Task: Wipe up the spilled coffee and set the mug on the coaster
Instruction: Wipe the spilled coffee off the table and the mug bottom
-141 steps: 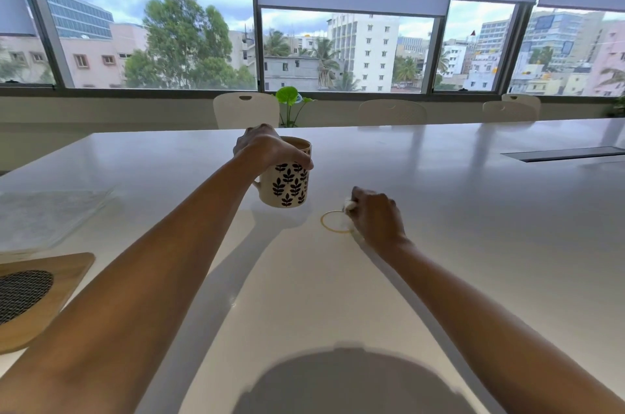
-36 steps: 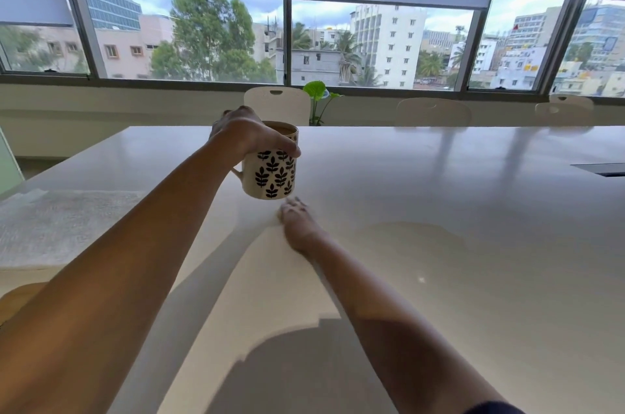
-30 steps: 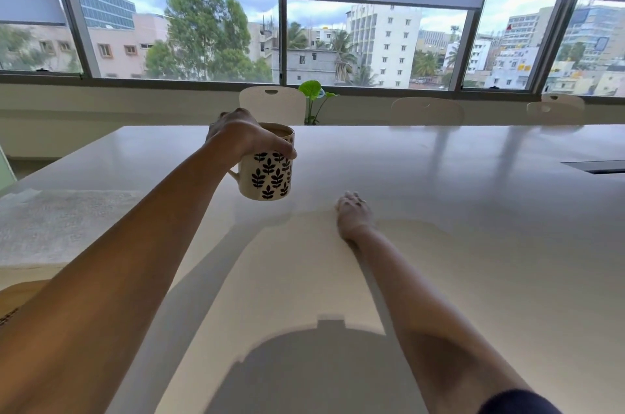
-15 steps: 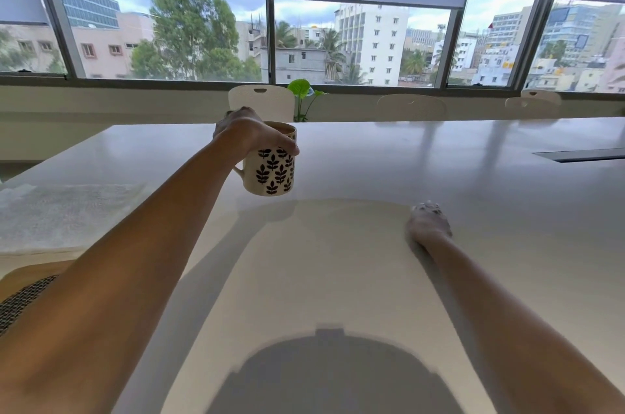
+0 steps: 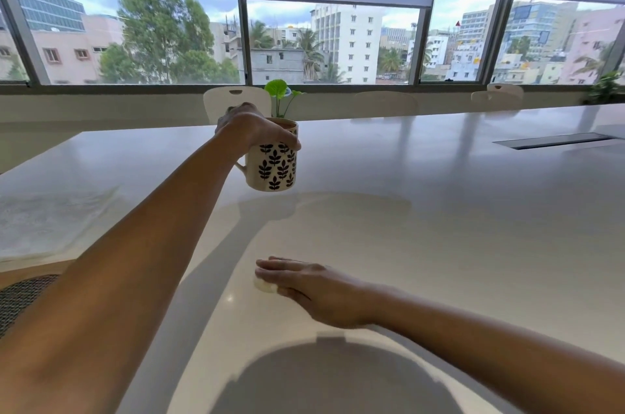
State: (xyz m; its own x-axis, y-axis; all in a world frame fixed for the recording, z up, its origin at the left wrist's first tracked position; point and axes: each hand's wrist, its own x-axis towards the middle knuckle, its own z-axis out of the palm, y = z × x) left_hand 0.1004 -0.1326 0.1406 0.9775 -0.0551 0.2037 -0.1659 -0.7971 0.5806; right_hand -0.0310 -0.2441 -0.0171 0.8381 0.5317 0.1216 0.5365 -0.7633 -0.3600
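The left hand (image 5: 252, 128) grips the leaf-patterned mug (image 5: 273, 161) from above, fingers wrapped over the rim, and holds it clear of the counter (image 5: 439, 227), well beyond and slightly left of the right hand (image 5: 306, 281). The right hand lies flat, fingers extended and close together, pressing a small pale wad of tissue (image 5: 265, 285) against the counter; only the wad's edge shows under the fingertips. The coaster (image 5: 25, 292), a wooden piece with a dark mesh centre, sits at the near left edge, below the left forearm and mostly hidden by it.

The step in hand looks like the last passes of wiping. To do it well, the flat palm should keep even pressure so the wad stays under the fingers, and the strokes should overlap and run toward the person rather than push liquid outward. The glossy counter hides thin films, so I judge a check from a low angle worthwhile. The mug appears to hold liquid near the rim, so the left hand should stay level and not drift while attention is on the right.

Against the earliest picture, the brown ring that lay just left of the right hand is gone; no stain shows now. The right hand, half a second ago far out and to the right, has swept back close to the body and under the mug's line. The mug has stayed lifted in the same grip throughout.
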